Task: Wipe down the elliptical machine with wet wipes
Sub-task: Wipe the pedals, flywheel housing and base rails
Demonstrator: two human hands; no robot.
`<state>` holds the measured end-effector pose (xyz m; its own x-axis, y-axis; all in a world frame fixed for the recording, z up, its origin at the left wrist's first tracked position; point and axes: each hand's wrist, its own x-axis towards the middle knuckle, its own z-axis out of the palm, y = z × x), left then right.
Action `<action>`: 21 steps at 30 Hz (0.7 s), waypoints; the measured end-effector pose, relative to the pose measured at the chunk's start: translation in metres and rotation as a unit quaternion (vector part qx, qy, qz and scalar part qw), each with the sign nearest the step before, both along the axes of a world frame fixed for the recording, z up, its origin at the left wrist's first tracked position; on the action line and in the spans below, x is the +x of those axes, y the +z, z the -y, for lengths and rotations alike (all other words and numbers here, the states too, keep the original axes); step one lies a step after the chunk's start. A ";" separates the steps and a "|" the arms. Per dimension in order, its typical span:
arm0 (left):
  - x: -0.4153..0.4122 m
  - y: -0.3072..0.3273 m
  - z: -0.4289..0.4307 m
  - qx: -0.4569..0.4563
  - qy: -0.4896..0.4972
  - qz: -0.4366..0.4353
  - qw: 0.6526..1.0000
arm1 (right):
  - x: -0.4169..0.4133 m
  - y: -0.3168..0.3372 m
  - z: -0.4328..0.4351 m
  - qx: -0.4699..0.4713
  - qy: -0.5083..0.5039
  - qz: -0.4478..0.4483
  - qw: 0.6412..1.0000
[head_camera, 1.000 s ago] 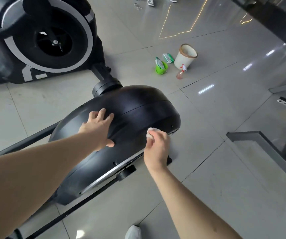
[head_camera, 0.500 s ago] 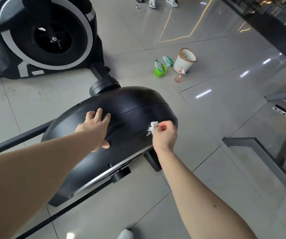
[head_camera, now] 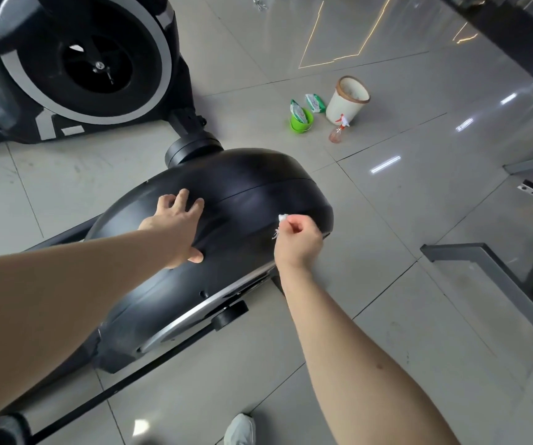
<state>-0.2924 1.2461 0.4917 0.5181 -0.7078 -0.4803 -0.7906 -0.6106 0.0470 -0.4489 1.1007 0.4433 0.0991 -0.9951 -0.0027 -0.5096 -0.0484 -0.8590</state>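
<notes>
the elliptical machine's black cover (head_camera: 252,187) is sitting in the middle of the frame. the left hand (head_camera: 175,226) is lying on top of it with fingers spread and thumb hooked down the side, holding nothing, just bracing. the right hand (head_camera: 297,242) is curling its fingers into a tight pinch around a small bunched wipe (head_camera: 282,218), which is touching the cover near its right end, above the silver trim.

the wipe is looking like the weak point. it is wadded so small that only a scrap is showing past the fingers, so the knuckles may be rubbing the plastic instead of the cloth, leaving streaks or missed patches. a shred is hanging off it, so it may be tearing or slipping out of the pinch. the cover is curved and glossy, so a leaning left palm could be sliding. the wipe packs (head_camera: 315,103) are lying well apart on the floor at the upper right, beside the white bucket (head_camera: 348,101) and the spray bottle (head_camera: 337,133).
</notes>
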 end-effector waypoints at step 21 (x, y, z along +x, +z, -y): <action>-0.001 0.000 0.001 0.008 0.001 0.006 1.000 | -0.009 0.006 0.017 0.090 -0.009 -0.034 0.995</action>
<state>-0.2934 1.2454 0.4921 0.5256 -0.6988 -0.4852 -0.7892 -0.6134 0.0285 -0.4574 1.0835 0.4497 0.0757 -0.9793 -0.1879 -0.5669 0.1128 -0.8161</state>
